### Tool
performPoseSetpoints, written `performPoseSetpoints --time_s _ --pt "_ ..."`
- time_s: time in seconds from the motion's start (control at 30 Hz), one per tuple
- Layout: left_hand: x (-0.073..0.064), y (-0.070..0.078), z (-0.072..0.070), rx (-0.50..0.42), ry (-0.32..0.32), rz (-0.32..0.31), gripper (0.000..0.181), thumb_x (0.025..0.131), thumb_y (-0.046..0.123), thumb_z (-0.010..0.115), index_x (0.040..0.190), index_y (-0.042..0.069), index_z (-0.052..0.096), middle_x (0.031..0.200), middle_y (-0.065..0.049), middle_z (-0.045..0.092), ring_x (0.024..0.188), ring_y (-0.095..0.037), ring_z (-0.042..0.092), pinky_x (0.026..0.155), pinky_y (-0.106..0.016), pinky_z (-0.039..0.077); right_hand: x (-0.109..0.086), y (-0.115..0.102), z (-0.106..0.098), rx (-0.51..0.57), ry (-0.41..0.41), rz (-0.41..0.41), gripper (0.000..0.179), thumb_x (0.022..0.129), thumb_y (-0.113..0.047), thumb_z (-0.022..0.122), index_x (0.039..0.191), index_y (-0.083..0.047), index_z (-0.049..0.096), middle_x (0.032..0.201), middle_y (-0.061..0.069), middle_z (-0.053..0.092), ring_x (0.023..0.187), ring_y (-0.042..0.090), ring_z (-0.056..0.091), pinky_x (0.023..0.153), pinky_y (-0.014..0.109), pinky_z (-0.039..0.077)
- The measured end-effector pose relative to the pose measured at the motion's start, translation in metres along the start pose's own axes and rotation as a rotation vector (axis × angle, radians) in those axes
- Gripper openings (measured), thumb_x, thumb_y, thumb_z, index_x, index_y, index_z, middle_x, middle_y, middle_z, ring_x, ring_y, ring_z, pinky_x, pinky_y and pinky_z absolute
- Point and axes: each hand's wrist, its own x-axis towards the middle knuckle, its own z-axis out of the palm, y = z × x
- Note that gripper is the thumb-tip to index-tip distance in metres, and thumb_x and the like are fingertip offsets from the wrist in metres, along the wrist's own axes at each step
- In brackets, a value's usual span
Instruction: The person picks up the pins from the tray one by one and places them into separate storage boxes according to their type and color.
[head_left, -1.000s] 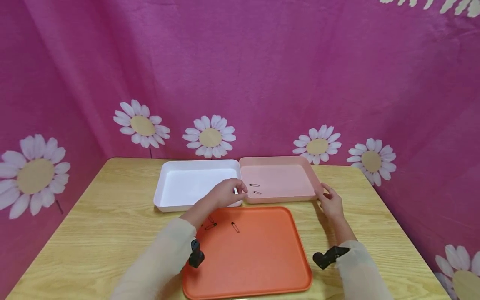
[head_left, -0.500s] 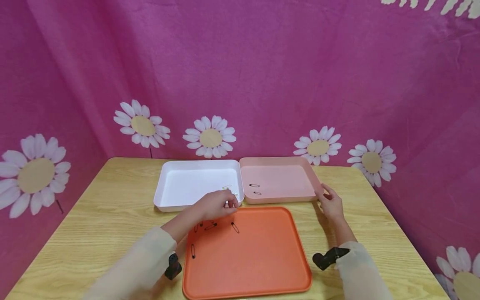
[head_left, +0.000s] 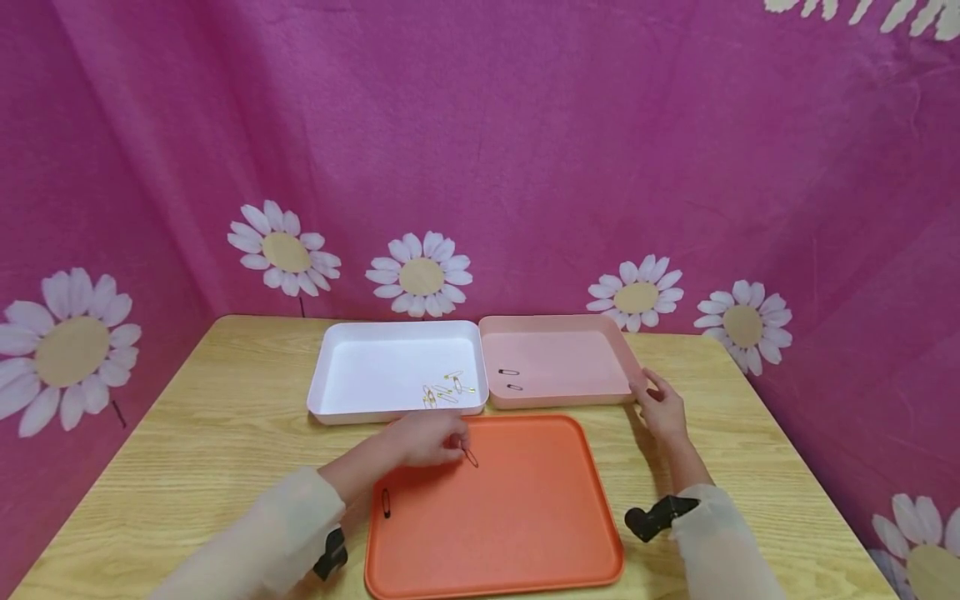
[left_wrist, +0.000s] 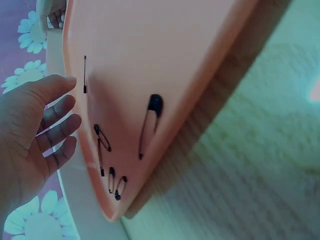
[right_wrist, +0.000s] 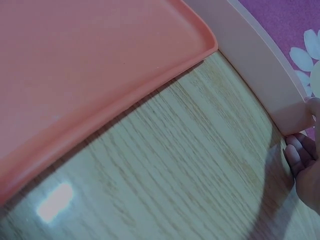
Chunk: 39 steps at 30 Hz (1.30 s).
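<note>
My left hand (head_left: 426,439) reaches over the far left of the orange tray (head_left: 517,517), fingertips close to a black safety pin (head_left: 471,457). In the left wrist view its fingers are loosely bent, thumb apart from them, holding nothing. Several more black safety pins lie at that tray's corner, including a large-looking one (left_wrist: 151,125) by the side rim; the head view shows this pin (head_left: 386,503) at the left edge. My right hand (head_left: 662,410) holds the near right corner of the pink tray (head_left: 570,354), which carries two black safety pins (head_left: 508,372).
A white tray (head_left: 367,358) stands left of the pink one, with several gold safety pins (head_left: 447,392) at its near right. All three trays sit on a wooden table (head_left: 202,450). Behind it hangs a magenta cloth (head_left: 480,167) with daisies.
My left hand has drawn back from between the white and pink trays to over the orange tray. Gold safety pins now show in the white tray. My right hand stays at its corner.
</note>
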Motion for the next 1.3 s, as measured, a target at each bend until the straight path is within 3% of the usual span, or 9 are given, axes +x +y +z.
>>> performPoseSetpoints --time_s 0.23,0.6,0.87,1.3 --pt "-0.001 -0.006 0.005 -0.008 0.034 -0.018 0.005 0.085 0.021 0.066 0.088 0.018 0.066 0.084 0.007 0.061 0.077 -0.008 0.052 0.075 -0.027 0.045 -0.001 -0.001 0.001 -0.010 -0.002 0.001 0.054 0.095 -0.031 0.052 0.143 -0.011 0.038 0.119 0.019 0.049 0.075 0.003 0.049 0.064 0.013 0.044" --pt "0.004 -0.008 0.010 0.009 0.019 -0.037 0.006 0.087 0.024 0.065 0.089 0.020 0.068 0.079 0.010 0.056 0.073 -0.006 0.047 0.068 -0.022 0.041 -0.001 0.001 0.002 -0.012 -0.004 -0.001 0.054 0.094 -0.030 0.053 0.142 -0.010 0.039 0.110 0.015 0.051 0.071 0.003 0.049 0.061 0.014 0.044" --pt "0.009 -0.008 0.010 -0.077 0.002 -0.031 0.006 0.086 0.016 0.064 0.080 0.017 0.064 0.072 0.010 0.052 0.067 -0.005 0.046 0.063 -0.020 0.039 0.000 0.000 0.000 -0.004 -0.005 -0.007 0.054 0.094 -0.030 0.053 0.142 -0.010 0.040 0.101 0.005 0.052 0.070 -0.001 0.049 0.063 0.014 0.045" --pt "0.010 -0.011 0.015 -0.191 -0.003 -0.066 0.015 0.082 0.012 0.062 0.071 0.017 0.054 0.064 0.009 0.044 0.059 -0.005 0.041 0.057 -0.018 0.031 -0.001 -0.001 0.000 -0.009 -0.018 -0.012 0.054 0.095 -0.031 0.052 0.143 -0.010 0.038 0.114 0.017 0.052 0.071 -0.001 0.050 0.062 0.014 0.045"
